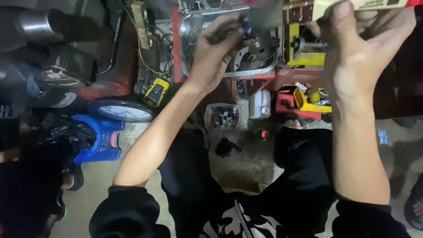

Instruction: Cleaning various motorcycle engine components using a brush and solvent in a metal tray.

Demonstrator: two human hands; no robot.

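Left grip (220, 44) on small dark-blue part (245, 29)

clock (124, 111) left of parts tub (221, 116), jug (259, 105) right

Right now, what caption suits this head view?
Left hand pinches a small dark part over a metal tray; right hand grips a box.

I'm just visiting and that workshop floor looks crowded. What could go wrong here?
The small dark part pinched in the left hand could slip into the metal tray of loose parts and be hard to find. The box in the right hand blocks the view. The wall clock by the knee could get knocked.
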